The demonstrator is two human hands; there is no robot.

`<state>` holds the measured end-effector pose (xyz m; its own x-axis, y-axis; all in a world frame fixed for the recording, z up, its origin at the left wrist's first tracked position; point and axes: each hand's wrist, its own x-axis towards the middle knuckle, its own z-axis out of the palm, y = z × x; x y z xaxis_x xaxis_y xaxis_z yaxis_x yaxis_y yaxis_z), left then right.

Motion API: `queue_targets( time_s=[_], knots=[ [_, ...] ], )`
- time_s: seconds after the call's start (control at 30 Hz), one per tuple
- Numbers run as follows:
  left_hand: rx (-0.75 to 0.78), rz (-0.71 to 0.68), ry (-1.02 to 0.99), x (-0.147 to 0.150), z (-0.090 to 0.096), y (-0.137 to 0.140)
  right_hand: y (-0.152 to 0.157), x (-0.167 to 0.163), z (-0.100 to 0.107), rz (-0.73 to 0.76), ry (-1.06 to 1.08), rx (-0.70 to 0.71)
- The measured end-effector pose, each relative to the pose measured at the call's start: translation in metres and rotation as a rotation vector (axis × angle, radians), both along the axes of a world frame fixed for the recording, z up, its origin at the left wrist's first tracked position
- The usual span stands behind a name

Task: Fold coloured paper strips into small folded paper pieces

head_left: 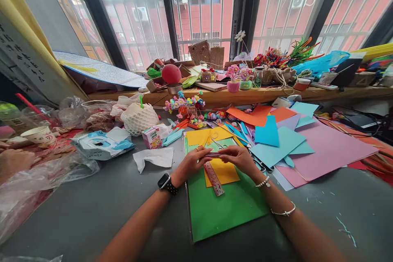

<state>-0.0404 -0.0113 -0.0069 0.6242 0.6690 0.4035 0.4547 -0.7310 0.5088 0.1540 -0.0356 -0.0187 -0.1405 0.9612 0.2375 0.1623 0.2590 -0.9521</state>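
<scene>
My left hand (pixel 194 163) and my right hand (pixel 241 159) are close together over a green pack of paper (pixel 229 213). Both are closed, fingertips pinching the two ends of a thin, pale purple strip (pixel 214 155); its exact kind is hard to make out. Just under it lie a yellow sheet (pixel 229 172) and a patterned ruler (pixel 214 179). Scissors (pixel 218 144) rest beyond my fingers, beside another yellow sheet (pixel 195 137) with cut yellow pieces.
Blue sheets (pixel 278 147) and a large pink sheet (pixel 334 151) lie to the right. On the left are a white tissue (pixel 155 158), a wet-wipe pack (pixel 102 144), a small pink carton (pixel 151 137) and another person's hand (pixel 15 164). Crafts crowd the wooden sill (pixel 123 99).
</scene>
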Motion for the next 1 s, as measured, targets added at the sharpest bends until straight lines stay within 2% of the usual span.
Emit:
queue_targets(
  time_s=[0.13, 0.3, 0.4, 0.57, 0.63, 0.83, 1.0],
  knots=[
    [-0.018, -0.003, -0.078, 0.002, -0.002, 0.0, -0.001, 0.0, 0.003, 0.025, 0.052, -0.069],
    [-0.099, 0.022, -0.173, 0.003, -0.004, 0.002, -0.004, -0.003, 0.005, 0.062, 0.044, -0.072],
    [-0.176, 0.064, -0.192, 0.003, -0.003, 0.002, -0.003, -0.005, 0.003, 0.042, -0.003, -0.029],
    [-0.326, 0.119, -0.207, 0.004, 0.0, 0.001, 0.001, -0.005, -0.003, -0.016, -0.153, 0.13],
    [-0.367, 0.141, -0.209, 0.004, 0.001, -0.001, 0.001, -0.004, -0.005, -0.007, -0.171, 0.136],
    [-0.513, 0.116, -0.192, 0.005, 0.003, -0.001, -0.002, -0.003, 0.0, 0.034, -0.007, -0.045],
    [-0.745, -0.017, -0.253, 0.0, 0.005, 0.004, -0.005, -0.002, 0.007, 0.032, 0.12, -0.181]
  ],
)
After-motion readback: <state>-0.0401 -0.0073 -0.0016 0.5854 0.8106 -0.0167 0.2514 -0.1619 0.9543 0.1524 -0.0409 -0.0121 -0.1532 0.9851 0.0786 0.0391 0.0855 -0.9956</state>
